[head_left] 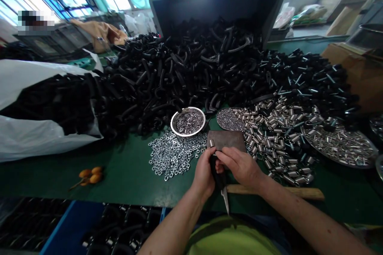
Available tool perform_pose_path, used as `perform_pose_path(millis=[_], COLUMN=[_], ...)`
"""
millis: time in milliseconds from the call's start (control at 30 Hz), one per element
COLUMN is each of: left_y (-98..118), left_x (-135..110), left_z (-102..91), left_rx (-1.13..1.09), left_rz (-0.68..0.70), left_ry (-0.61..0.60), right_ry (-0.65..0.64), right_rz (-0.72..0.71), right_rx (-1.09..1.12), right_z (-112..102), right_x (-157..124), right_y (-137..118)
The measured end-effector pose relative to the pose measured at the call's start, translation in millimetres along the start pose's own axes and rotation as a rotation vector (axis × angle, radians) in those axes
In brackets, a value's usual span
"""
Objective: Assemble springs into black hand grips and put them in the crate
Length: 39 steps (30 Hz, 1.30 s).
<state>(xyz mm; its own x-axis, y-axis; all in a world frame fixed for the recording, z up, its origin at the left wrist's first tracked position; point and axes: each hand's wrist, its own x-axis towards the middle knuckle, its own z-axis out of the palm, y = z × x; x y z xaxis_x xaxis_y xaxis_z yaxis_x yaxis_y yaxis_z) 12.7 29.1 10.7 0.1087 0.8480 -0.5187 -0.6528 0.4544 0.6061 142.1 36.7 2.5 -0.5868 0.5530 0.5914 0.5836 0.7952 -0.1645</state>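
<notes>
left hand point(204, 173) lower centre: closed round black handle point(218, 177), small spring point(211, 143) at thumb tip | right hand point(241, 165): fingers pinched on handle's upper part | dark plate point(226, 139) just behind, washers point(175, 155) to its left | advice: grip steady, keep spring square to handle end
</notes>
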Motion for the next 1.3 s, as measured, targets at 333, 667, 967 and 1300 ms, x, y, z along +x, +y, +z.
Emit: perform_pose_path(millis=[333,667,967,1300], left_y=[-5.4,-2.9,2.3,6.1], left_x=[-7.7,-11.7,-11.2,-6.6], left_z=[-5.2,-3.9,-8.8,-11.3], left_rx=[0.176,0.128,0.243,0.256], left_rz=[0.292,0.080,0.372,0.358], left_ry=[0.015,0.034,0.053,0.046], right_ry=[-0.070,-0.055,-0.059,-0.001], right_rz=[0.569,0.315,0.654,0.682], right_rx=[0.324,0.355,0.683,0.736], right_z=[-5.6,-6.7,-12.1,-13.0], right_x=[13.4,4.8,12.3,15.7], right_y=[-19.3,-10.9,-24.7,-23.6])
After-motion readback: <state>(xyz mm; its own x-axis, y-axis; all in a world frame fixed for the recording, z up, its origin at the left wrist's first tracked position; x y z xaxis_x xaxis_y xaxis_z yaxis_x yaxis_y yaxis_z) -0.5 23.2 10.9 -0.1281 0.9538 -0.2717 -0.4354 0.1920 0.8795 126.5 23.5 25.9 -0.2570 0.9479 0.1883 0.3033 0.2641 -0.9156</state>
